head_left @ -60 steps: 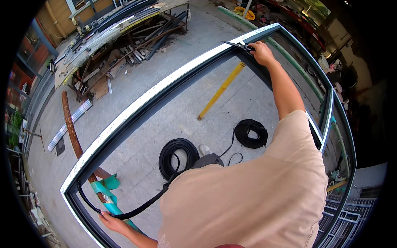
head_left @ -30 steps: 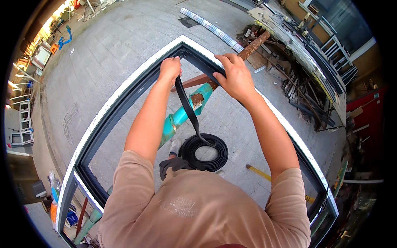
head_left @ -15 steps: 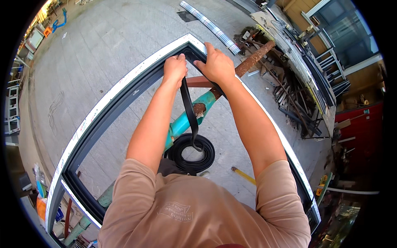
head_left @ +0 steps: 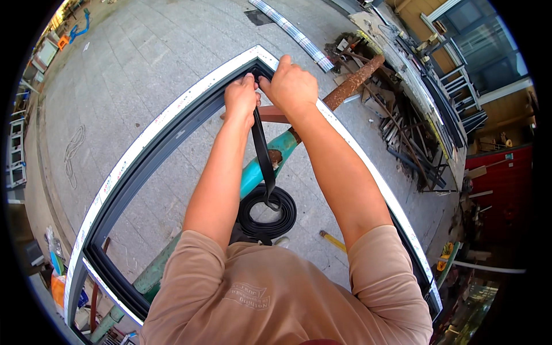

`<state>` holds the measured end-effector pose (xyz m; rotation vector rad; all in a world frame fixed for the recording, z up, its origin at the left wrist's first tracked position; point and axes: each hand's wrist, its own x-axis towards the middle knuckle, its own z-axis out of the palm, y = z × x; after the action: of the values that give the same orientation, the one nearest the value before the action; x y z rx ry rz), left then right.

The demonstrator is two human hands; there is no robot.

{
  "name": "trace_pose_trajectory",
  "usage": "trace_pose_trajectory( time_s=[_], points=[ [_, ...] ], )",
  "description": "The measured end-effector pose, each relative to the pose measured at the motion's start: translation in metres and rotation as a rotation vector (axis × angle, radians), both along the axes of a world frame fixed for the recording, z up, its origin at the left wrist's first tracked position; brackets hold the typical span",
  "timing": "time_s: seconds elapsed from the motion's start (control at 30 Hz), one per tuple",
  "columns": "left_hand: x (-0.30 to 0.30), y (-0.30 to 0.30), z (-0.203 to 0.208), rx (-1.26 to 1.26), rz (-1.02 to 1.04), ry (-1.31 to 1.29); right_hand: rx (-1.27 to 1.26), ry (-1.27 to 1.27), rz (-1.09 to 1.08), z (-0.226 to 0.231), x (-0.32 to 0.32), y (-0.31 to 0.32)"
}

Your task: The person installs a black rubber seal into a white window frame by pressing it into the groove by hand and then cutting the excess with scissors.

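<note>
A large window frame, white outside with dark inner grooves, lies below me, its far corner pointing away. Inside that corner, my left hand is closed around a flat black rubber sealing strip. From there the strip hangs down to a black coil on the ground. My right hand is closed over the frame's right side by the corner, its thumb reaching in beside my left fingers. The strip's end at the corner is hidden by my hands.
Under the frame runs a turquoise and rusty pipe stand. A yellow tube-like piece lies on the paving. Scrap metal is heaped at the right, beside a cluttered bench. A long wrapped bundle lies at the back.
My right hand has shifted left along the frame toward the corner, closer to my left hand. My left hand has moved only slightly and still holds the strip.
</note>
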<state>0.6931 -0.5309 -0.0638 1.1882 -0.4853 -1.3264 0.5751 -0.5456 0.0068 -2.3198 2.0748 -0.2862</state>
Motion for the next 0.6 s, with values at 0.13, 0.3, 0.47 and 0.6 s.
trace_pose_trajectory(
  time_s=[0.13,0.3,0.47,0.6],
  points=[
    [-0.0008,-0.0011,0.001,0.012,-0.009,-0.036,-0.013,0.006,-0.008,-0.0019,0.0037,-0.0032],
    [-0.0019,-0.0034,0.0004,0.01,-0.004,-0.053,-0.024,0.014,-0.012,-0.0049,0.0056,-0.0081],
    [-0.006,-0.0068,0.0003,-0.006,0.025,-0.056,-0.073,0.018,-0.005,-0.0075,0.005,-0.0066],
    [-0.0091,-0.0098,0.0035,-0.011,0.058,-0.091,-0.065,0.032,0.011,-0.0068,0.0037,-0.0036]
  ],
)
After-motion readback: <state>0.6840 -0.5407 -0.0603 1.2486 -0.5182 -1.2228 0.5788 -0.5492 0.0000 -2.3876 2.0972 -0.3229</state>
